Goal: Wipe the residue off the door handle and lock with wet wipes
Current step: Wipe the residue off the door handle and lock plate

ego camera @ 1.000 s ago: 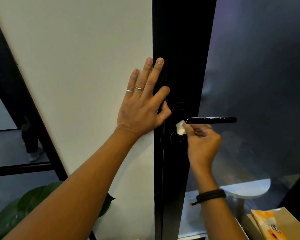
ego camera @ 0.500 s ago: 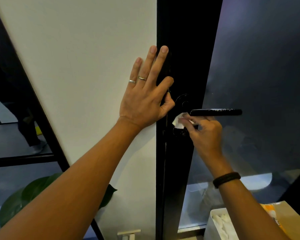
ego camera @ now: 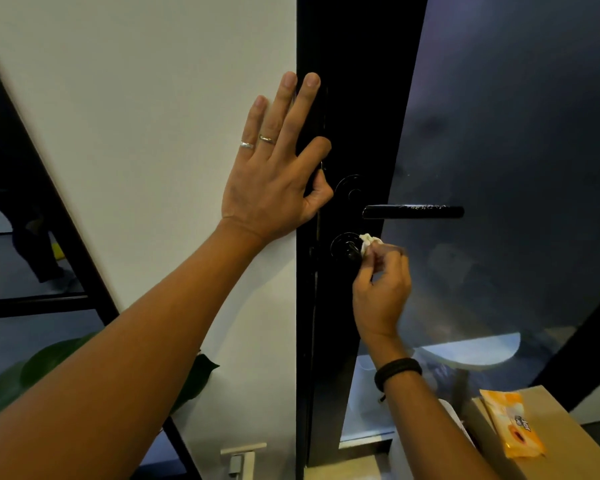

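A black lever door handle [ego camera: 413, 212] sticks out to the right from the black door frame [ego camera: 354, 98], with whitish residue along its top. Below it sits the round black lock [ego camera: 343, 245]. My right hand [ego camera: 381, 289] pinches a small crumpled white wet wipe [ego camera: 368, 241] against the lock's right side. My left hand [ego camera: 274, 168] lies flat, fingers spread, on the white wall beside the frame, its fingertips and thumb over the frame's edge.
An orange pack of wet wipes [ego camera: 511, 424] lies on a brown cardboard box [ego camera: 561, 441] at the lower right. The dark glass door panel [ego camera: 516, 133] fills the right. A green plant leaf [ego camera: 49, 358] shows at the lower left.
My right hand has dropped from just under the handle's base down to the lock, carrying the wipe. My left hand has stayed flat on the wall.
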`<state>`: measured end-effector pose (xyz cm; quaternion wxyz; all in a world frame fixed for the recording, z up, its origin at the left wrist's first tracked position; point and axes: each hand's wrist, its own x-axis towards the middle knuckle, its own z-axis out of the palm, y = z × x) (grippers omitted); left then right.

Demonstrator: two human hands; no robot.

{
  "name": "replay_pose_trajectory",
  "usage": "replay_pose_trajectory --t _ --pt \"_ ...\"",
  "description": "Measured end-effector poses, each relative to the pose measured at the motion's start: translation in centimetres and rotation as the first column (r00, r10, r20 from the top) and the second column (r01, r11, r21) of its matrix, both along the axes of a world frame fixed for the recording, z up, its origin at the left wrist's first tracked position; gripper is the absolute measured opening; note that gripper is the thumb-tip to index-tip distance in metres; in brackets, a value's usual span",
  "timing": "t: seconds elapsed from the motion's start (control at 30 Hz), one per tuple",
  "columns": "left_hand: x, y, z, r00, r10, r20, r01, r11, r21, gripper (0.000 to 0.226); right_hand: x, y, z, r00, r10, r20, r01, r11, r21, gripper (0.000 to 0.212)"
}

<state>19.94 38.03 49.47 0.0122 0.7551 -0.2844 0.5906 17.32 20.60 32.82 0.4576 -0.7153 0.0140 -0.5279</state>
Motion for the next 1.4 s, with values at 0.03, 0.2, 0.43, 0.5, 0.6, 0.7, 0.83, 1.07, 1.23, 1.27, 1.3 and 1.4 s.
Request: replay_pose_trajectory --t 0.03,0.2,0.43,0.5,0.6,0.7,0.83,1.07,1.23,1.27,1.3,1.4 --pt "0.0 0.0 0.0 1.0 0.0 -0.002 0.0 1.0 0.0 0.026 -0.2 0.2 -0.1 1.0 0.008 -0.016 -0.008 1.0 0.018 0.003" --pt "-0.1 0.1 -0.1 1.0 0.006 -0.004 -0.006 1.0 0.003 0.026 -0.7 0.1 0.3 0.998 0.01 -0.057 -0.008 0.999 0.038 0.004" --pt "0.0 0.0 0.0 1.0 -0.01 0.002 0.01 1.0 -0.005 0.024 -0.6 -3.1 5.1 0.979 0.201 -0.034 -0.204 0.969 -0.138 0.011" --pt "0.0 0.1 -0.1 1.0 0.001 0.009 -0.001 1.0 -0.003 0.025 -1.1 -3.6 5.6 0.94 0.326 -0.102 -0.336 0.936 -0.106 0.01" --pt "-0.1 0.0 0.0 1.0 0.004 0.012 -0.004 1.0 -0.001 0.025 -1.3 -3.7 5.5 0.923 0.33 -0.199 -0.375 0.891 -0.258 0.012" --pt "-0.1 -0.1 0.1 1.0 -0.001 0.008 0.001 1.0 -0.005 0.024 -1.5 -4.4 3.9 0.937 0.281 -0.209 -0.334 0.895 -0.294 0.016" --pt "0.0 0.0 0.0 1.0 0.004 0.014 -0.004 1.0 -0.004 0.023 -2.8 -5.1 0.8 0.932 0.219 -0.288 -0.275 0.946 -0.17 0.016" --pt "-0.1 0.0 0.1 1.0 0.006 0.003 -0.006 1.0 0.001 0.024 -3.0 -1.5 3.9 0.96 0.254 -0.119 -0.273 0.946 -0.178 0.02" --pt "-0.1 0.1 0.1 1.0 0.015 0.015 -0.015 1.0 0.0 0.025 -3.2 -0.3 3.7 0.983 0.166 -0.077 -0.183 0.918 -0.352 0.023" --pt "-0.1 0.1 0.1 1.0 0.018 0.018 -0.018 1.0 0.003 0.025 -3.0 -0.2 4.0 0.984 0.155 -0.084 -0.176 0.892 -0.416 0.021" --pt "-0.1 0.0 0.1 1.0 0.016 0.02 -0.016 1.0 0.003 0.025 -2.7 -0.2 4.4 0.985 0.147 -0.088 -0.171 0.868 -0.466 0.019" --pt "-0.1 -0.1 0.1 1.0 0.001 0.012 -0.001 1.0 0.0 0.025 -2.5 -1.5 4.1 0.983 0.164 -0.084 -0.184 0.888 -0.422 0.021"
